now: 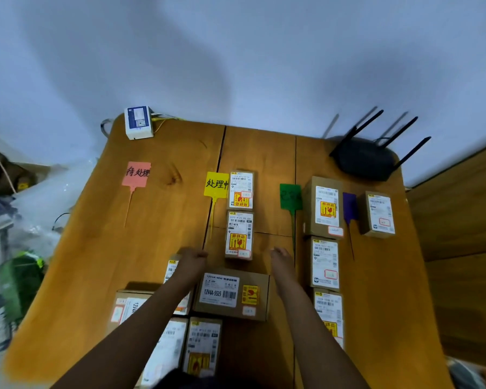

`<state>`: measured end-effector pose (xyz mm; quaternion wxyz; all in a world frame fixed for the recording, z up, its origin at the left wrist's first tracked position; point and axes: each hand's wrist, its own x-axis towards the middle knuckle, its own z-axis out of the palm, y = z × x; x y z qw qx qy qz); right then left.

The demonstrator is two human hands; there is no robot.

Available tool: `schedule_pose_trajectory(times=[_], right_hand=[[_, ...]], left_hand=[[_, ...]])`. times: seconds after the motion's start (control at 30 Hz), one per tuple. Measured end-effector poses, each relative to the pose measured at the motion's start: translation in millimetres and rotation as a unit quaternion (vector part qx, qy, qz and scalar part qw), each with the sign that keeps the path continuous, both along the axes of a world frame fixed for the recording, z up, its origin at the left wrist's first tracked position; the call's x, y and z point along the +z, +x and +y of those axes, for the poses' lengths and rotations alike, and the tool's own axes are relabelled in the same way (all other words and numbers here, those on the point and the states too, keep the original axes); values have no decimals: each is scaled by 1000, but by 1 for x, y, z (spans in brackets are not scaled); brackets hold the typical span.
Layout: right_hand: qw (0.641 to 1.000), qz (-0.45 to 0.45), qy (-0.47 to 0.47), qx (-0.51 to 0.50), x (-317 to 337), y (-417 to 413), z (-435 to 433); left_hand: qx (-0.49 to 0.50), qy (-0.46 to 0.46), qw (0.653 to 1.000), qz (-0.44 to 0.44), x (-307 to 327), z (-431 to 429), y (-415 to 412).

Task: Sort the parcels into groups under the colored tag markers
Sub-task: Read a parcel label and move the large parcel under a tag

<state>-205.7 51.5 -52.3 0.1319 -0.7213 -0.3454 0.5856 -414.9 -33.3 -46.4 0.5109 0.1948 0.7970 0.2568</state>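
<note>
Both hands hang over the table (152, 220) nearer than the yellow tag (216, 184). The left hand (192, 258) and right hand (282, 259) flank a wide box (233, 294). Their fingers point away and blur, so I cannot tell whether they are spread or curled. A first parcel (240, 189) touches the yellow tag's right edge, with a second parcel (239, 234) nearer. The left forearm hides part of the pile (202, 343), which the bottom edge cuts off.

Dim, bluish light. Soft shadows mottle the wall (236, 57) behind the tabletop (157, 234); the router (362, 161) throws faint antenna shadows there. Wide-angle distortion bows the tabletop's edges. Its near-edge parcels (202, 346) and the left margin are blurred.
</note>
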Motion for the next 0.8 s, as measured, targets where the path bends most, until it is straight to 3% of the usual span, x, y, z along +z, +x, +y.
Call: schedule_pose_trajectory(times=[0.2,0.47,0.8], right_hand=[[1000,-29,-5,5,2,7,-35],[994,-21,-101,40,-5,25,-71],[998,18,-17,-54,43,36,-86]], left_hand=[[-13,-30,999,5,2,-37,21],[-39,-57,997,40,4,-49,36],[-57,41,996,58,38,-55,44]])
